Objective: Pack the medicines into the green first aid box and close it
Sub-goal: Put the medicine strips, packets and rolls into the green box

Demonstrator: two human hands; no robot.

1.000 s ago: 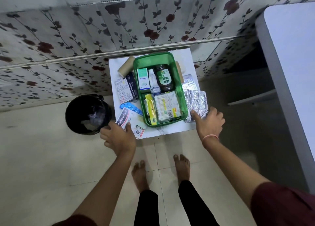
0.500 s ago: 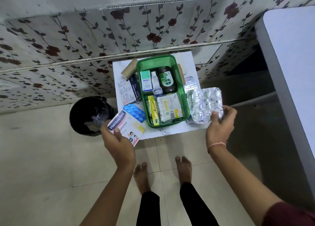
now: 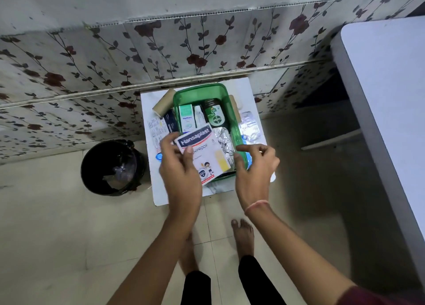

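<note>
The green first aid box (image 3: 234, 111) stands lidless on a small white table (image 3: 156, 194). Inside it are a white-green Optibex carton (image 3: 187, 118), a small white bottle (image 3: 199, 117), a dark Dettol bottle (image 3: 215, 116) and silver blister strips (image 3: 226, 143). My left hand (image 3: 178, 166) holds a white Hansaplast packet (image 3: 202, 152) over the box's near half. My right hand (image 3: 255, 166) hovers at the box's right rim with fingers apart, holding nothing. More silver strips (image 3: 249, 126) lie on the table right of the box.
A cardboard roll (image 3: 163, 103), a dark carton with a printed leaflet (image 3: 158, 129) and a blue blister pack (image 3: 158, 156) lie left of the box. A black bin (image 3: 112, 166) stands on the floor at left. A grey table edge (image 3: 358, 111) runs along the right. My bare feet are below.
My left hand lifted the Hansaplast packet from the table's left front and carried it over the box. My right hand put the silver blister strips into the box and let go.
</note>
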